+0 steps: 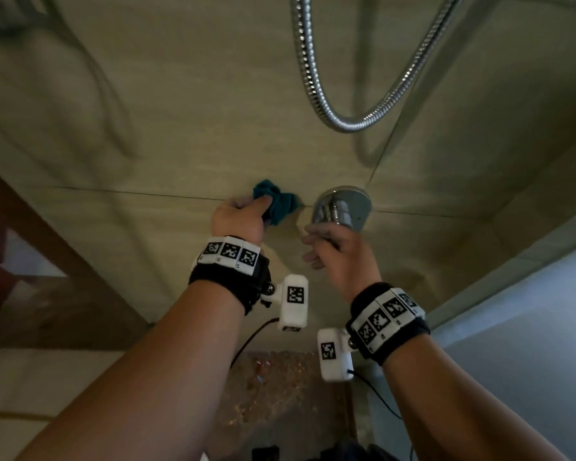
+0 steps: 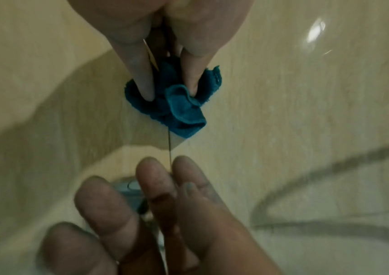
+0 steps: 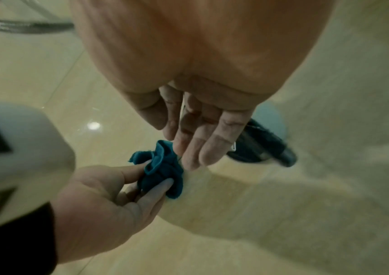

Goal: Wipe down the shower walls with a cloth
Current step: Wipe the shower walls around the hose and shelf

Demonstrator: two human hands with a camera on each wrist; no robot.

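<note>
Wiping is under way: the bunched teal cloth [image 1: 275, 202] is pinched by the left hand [image 1: 238, 219] against the wall tile [image 1: 180, 128], the slack-fingered right hand [image 1: 338, 251] beside it holding nothing, and a pressed sweep is judged next.

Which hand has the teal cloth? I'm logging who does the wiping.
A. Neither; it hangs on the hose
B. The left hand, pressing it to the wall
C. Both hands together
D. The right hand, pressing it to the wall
B: the left hand pinches the bunched cloth against the tiled wall, while the right hand is open beside the chrome valve.
</note>
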